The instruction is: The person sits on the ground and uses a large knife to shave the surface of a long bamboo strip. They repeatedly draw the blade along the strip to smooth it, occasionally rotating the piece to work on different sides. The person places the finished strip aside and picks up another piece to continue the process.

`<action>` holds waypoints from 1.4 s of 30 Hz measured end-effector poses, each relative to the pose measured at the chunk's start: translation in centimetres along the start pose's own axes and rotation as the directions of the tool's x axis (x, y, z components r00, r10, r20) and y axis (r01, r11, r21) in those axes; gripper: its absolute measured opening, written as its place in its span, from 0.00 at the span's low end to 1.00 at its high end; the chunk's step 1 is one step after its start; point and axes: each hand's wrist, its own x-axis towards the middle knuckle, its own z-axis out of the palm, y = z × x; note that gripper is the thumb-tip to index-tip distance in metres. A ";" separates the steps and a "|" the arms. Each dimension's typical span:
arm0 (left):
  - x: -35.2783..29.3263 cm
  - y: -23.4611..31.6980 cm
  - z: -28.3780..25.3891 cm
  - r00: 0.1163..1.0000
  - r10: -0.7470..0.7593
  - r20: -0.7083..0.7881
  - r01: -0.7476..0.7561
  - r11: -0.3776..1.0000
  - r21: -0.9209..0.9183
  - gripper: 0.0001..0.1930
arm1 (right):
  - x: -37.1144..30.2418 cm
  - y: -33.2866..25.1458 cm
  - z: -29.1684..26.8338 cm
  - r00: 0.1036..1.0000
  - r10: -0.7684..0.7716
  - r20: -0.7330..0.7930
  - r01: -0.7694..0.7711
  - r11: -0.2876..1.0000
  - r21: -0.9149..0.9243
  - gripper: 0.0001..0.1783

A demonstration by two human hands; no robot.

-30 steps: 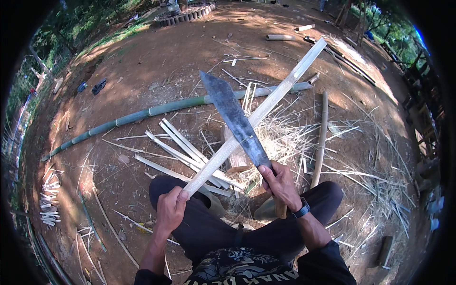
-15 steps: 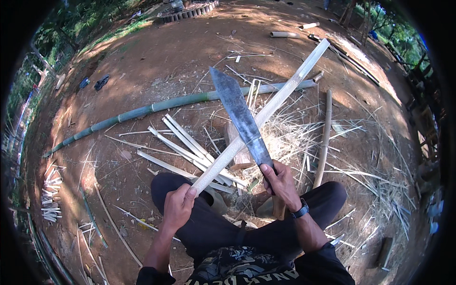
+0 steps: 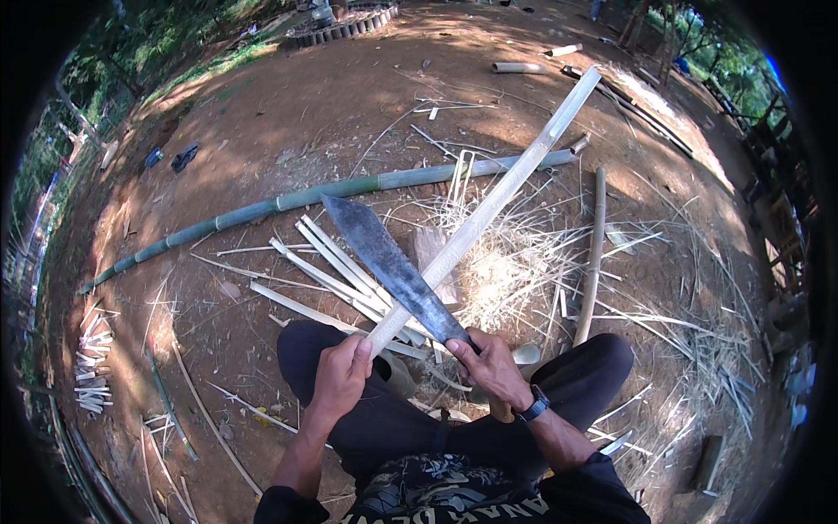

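Note:
My left hand [image 3: 342, 377] is closed round the near end of a long split bamboo strip [image 3: 511, 183], pale side up, which slants away to the far right. In my right hand [image 3: 491, 368] is the handle of a machete [image 3: 384, 260]. Its broad dark blade points up and left and crosses over the strip a little beyond my left hand. Whether the edge bites into the strip I cannot tell. Under the strip stands a wooden chopping block [image 3: 430, 253], partly hidden. Several split bamboo strips [image 3: 336, 262] lie fanned out left of the block.
A long green bamboo pole [image 3: 253, 211] lies across the ground beyond the block. Thin shavings [image 3: 511, 262] are heaped right of the block, beside a brown pole [image 3: 594, 253]. Short cut pieces [image 3: 93, 362] are piled at far left. Bamboo sections [image 3: 519, 67] lie farther off.
My right hand has drawn the machete down and to the left along the strip, toward my left hand. The left hand still grips the strip, shifted slightly right.

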 end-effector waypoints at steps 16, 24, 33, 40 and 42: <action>-0.1 1.9 2.8 0.995 -0.065 0.070 0.080 0.968 -0.236 0.25 | 2.8 -3.5 -2.2 0.975 -0.002 -0.221 0.060 0.966 0.253 0.18; 0.0 3.3 4.2 0.987 0.007 0.158 0.019 0.986 -0.165 0.14 | 4.6 -5.2 -2.5 0.905 -0.118 -0.409 0.279 0.890 0.361 0.11; -2.5 -0.2 1.6 0.889 -0.167 0.426 0.309 0.906 -0.290 0.18 | 4.1 -6.1 -6.1 0.855 -0.159 -0.494 0.334 0.897 0.290 0.10; -2.8 -0.5 2.5 0.882 -0.153 0.446 0.344 0.855 -0.389 0.22 | 3.9 -6.4 -5.5 0.890 -0.161 -0.426 0.292 0.919 0.263 0.10; -2.9 -0.2 2.6 0.897 -0.135 0.421 0.316 0.862 -0.396 0.23 | 3.9 -6.6 -5.5 0.896 -0.156 -0.417 0.281 0.925 0.258 0.10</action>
